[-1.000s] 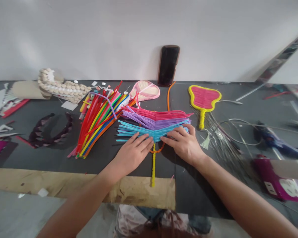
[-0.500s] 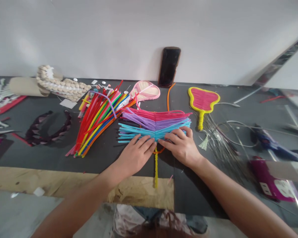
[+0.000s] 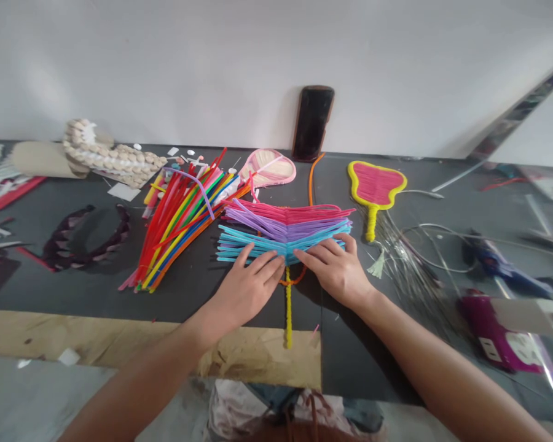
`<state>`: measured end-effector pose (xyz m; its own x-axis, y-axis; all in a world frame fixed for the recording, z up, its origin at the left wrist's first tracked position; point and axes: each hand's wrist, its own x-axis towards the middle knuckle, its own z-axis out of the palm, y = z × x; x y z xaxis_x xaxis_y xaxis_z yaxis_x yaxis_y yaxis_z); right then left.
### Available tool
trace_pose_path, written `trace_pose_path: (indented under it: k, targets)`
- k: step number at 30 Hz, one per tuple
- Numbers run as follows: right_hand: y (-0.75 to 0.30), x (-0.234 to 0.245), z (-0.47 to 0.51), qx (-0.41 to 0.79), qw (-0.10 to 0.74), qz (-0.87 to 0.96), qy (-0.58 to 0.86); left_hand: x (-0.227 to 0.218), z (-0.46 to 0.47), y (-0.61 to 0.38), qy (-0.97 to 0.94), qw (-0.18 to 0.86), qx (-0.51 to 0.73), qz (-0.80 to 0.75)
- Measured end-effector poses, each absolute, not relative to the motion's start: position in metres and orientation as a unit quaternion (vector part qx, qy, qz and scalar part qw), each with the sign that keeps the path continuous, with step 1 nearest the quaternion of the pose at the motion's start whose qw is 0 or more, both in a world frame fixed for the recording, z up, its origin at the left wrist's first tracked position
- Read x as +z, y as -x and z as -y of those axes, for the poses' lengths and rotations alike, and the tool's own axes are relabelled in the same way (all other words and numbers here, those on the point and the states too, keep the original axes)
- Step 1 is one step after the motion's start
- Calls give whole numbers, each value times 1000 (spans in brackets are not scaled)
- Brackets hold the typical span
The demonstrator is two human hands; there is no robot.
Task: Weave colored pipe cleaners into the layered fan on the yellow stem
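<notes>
Rows of red, purple and blue pipe cleaners (image 3: pixel 286 231) fan out in a V pattern from a middle line on the dark table. A yellow twisted stem (image 3: pixel 289 313) runs down from them. My left hand (image 3: pixel 249 282) lies on the lower blue pipe cleaners left of the stem, fingers stretched and slightly apart. On the right side, my right hand (image 3: pixel 338 270) rests on the blue ones, its fingers spread and bent a little. An orange pipe cleaner (image 3: pixel 311 178) curves out above the piece, and part of an orange loop shows below, between the hands.
Loose colourful pipe cleaners (image 3: pixel 177 230) lie to the left, near a dark braided headband (image 3: pixel 58 236). A phone (image 3: pixel 312 123) leans on the wall. To the right are a pink-and-yellow fan (image 3: pixel 378 184), thin wires (image 3: pixel 408 276) and a blue glue gun (image 3: pixel 502 264). Brown paper (image 3: pixel 96 337) lines the front edge.
Both hands stay on the blue pipe cleaners; the left fingers have shifted and spread slightly. The whole view has moved a little, with the objects otherwise in place.
</notes>
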<state>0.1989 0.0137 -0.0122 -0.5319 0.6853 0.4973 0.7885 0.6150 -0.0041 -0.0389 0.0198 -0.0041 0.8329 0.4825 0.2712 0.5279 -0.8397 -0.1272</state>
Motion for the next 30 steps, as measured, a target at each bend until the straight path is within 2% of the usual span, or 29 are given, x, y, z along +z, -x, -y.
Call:
trace_pose_path:
  k: [18,30]
  targets:
    - [-199,-11,-8,-99,204,874,430,-6,-19,40,952,96,-119,265]
    - [-199,0,3,-104,128,880,446,-5,-17,39,952,89,-110,270]
